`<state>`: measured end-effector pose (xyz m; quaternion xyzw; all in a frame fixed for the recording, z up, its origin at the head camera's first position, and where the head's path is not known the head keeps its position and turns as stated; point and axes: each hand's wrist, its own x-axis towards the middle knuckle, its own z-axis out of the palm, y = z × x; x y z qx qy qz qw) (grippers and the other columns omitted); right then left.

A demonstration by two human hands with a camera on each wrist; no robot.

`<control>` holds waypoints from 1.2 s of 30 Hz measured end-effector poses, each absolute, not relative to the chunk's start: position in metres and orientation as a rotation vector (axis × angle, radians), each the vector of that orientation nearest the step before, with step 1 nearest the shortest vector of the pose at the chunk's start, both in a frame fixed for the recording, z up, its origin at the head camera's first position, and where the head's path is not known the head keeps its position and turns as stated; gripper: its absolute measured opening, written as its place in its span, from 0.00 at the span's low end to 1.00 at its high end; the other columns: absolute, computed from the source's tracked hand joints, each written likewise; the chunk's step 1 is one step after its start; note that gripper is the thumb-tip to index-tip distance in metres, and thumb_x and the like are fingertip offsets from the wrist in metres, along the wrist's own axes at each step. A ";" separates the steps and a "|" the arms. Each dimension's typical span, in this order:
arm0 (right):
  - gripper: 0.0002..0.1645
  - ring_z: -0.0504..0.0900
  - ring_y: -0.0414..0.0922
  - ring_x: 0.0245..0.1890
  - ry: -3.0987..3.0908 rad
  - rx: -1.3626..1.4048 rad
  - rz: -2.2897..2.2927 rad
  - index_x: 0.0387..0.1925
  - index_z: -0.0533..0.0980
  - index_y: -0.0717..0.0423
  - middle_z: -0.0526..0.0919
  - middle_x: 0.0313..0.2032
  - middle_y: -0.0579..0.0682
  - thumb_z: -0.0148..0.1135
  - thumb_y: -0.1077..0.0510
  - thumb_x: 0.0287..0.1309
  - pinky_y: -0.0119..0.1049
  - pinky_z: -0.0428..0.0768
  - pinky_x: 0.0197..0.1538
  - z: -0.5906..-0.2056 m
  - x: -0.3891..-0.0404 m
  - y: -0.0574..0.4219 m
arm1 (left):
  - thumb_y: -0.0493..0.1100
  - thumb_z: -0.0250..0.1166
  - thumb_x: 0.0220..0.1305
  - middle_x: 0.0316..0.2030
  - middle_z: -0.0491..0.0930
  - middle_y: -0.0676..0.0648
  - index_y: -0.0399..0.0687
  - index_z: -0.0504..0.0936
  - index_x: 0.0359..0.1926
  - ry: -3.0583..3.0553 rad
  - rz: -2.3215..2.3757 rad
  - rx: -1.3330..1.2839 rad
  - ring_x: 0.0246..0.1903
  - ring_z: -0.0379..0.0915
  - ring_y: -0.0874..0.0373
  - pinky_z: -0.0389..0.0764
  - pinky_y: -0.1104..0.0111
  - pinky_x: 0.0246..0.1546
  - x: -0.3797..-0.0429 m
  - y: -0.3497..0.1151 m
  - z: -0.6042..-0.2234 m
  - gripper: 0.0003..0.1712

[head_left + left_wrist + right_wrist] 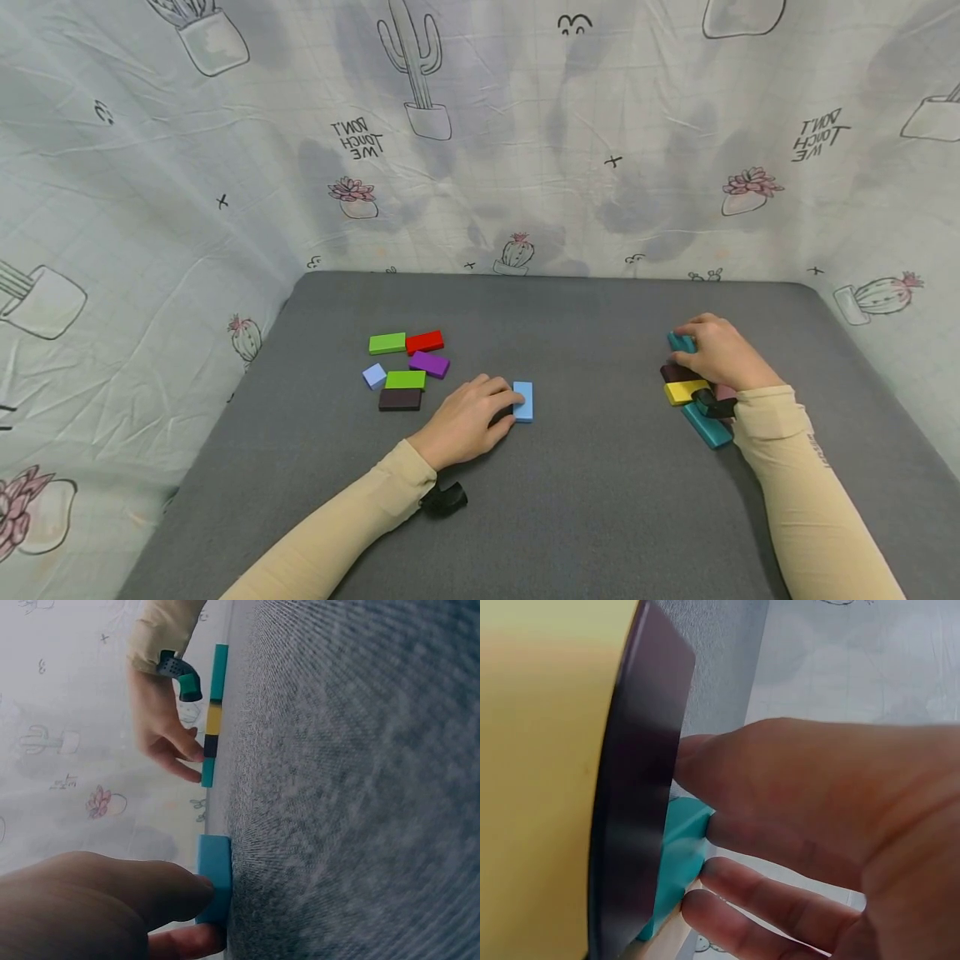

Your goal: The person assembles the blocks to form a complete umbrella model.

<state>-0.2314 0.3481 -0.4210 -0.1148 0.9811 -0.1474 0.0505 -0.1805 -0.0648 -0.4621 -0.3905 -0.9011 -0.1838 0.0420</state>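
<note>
My left hand (467, 419) holds a light blue block (527, 402) with curled fingers near the middle of the grey table. In the left wrist view, the thumb overlaps the side of this block (216, 862) and another finger shows at its lower end. Over at the right, my right hand (716, 354) pinches a small teal block (681, 342) at the far end of a group. A dark brown block (675, 374) lies just below it, with a yellow block (681, 393) alongside. In the right wrist view, fingertips meet the teal block (681, 859).
On the left lie a green block (387, 343), a red block (424, 342), a purple block (429, 364) and several others. A longer teal block (707, 427) and a partly hidden pink block (724, 392) are beneath my right wrist. A printed curtain (510, 192) hangs behind the table.
</note>
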 end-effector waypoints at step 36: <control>0.26 0.76 0.72 0.58 3.022 -0.381 -0.471 0.60 0.77 0.73 0.73 0.61 0.75 0.67 0.62 0.65 0.67 0.76 0.57 -0.424 -0.231 0.340 | 0.45 0.69 0.70 0.46 0.83 0.53 0.53 0.88 0.55 -2.759 -0.575 -1.275 0.42 0.74 0.59 0.77 0.67 0.41 -0.175 -0.065 -0.456 0.14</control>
